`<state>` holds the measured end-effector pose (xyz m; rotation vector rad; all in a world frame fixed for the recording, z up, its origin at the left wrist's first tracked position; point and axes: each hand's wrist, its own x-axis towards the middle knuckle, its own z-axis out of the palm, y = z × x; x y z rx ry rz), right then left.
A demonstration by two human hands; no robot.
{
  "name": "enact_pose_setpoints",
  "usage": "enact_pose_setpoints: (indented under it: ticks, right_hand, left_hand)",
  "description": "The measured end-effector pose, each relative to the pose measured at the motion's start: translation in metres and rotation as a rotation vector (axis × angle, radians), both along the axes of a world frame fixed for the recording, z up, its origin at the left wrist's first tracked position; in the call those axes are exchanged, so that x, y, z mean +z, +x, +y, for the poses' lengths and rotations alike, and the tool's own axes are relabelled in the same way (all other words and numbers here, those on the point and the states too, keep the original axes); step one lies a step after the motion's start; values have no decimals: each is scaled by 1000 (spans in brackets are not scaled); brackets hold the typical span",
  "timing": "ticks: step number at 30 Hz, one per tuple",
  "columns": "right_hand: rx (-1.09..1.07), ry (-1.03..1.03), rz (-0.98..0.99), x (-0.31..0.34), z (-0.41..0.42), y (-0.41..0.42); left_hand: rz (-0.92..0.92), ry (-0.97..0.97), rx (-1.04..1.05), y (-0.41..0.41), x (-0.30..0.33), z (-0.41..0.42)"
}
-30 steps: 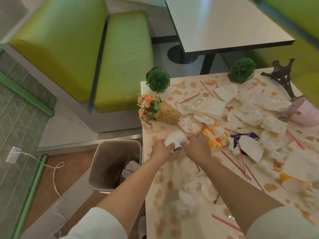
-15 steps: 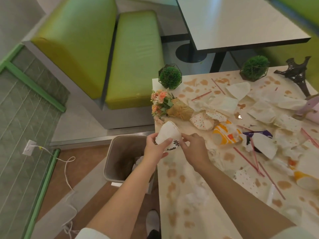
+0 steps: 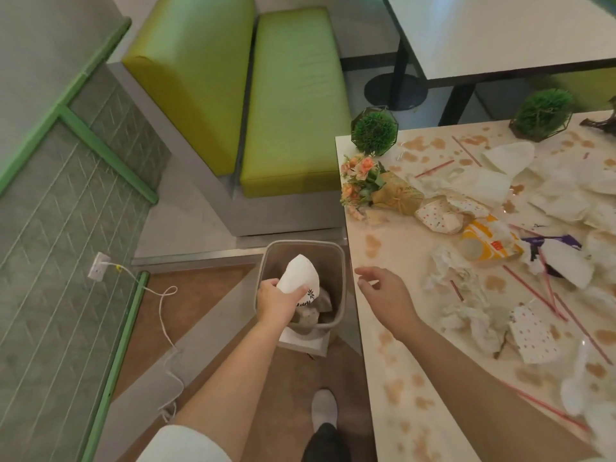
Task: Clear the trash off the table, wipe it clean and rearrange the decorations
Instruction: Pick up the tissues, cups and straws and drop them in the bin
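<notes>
The left hand [image 3: 278,300] gripped a crushed white paper cup with a black leaf print [image 3: 300,278], fingers curled round its lower edge, directly over the open grey plastic waste bin [image 3: 336,261] on the floor. The right hand [image 3: 383,291] hung beside the bin, fingers loose and spread, holding nothing, above the near edge of the stained cream table [image 3: 376,328]. Crumpled white napkins [image 3: 450,271] lay beyond the bin, on the table.
</notes>
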<state>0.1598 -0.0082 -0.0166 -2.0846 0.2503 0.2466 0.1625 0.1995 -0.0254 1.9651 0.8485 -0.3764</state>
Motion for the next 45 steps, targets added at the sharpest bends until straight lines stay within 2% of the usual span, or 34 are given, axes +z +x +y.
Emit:
enact_pose_setpoints:
  ticks: [4, 9, 13, 23, 26, 30, 36, 41, 45]
  right_hand:
    - [-71, 13, 5, 2, 1, -8]
    - [-163, 6, -17, 10, -17, -24]
    - [-243, -11, -45, 18, -37, -35]
    - [-419, -2, 52, 23, -107, -90]
    - [-447, 4, 55, 21, -122, -103]
    - [-431, -11, 80, 19, -135, -110]
    - [-383, -21, 88, 15, -150, -115]
    - [-346, -28, 85, 10, -163, -116]
    - [-235, -76, 78, 13, -173, -108]
  left_hand:
    - [113, -9, -144, -3, 2, 5]
    - [-42, -64, -375, -7, 15, -29]
    - [-129, -122, -470, -7, 33, -72]
    - [-131, -217, -727, -34, 25, -150]
    - [-153, -167, -848, -52, 15, -169]
    - [-171, 66, -967, -71, 7, -188]
    - [-234, 251, -964, -81, 0, -196]
    - [-233, 203, -879, -82, -4, -197]
    - [-205, 163, -683, -81, 5, -202]
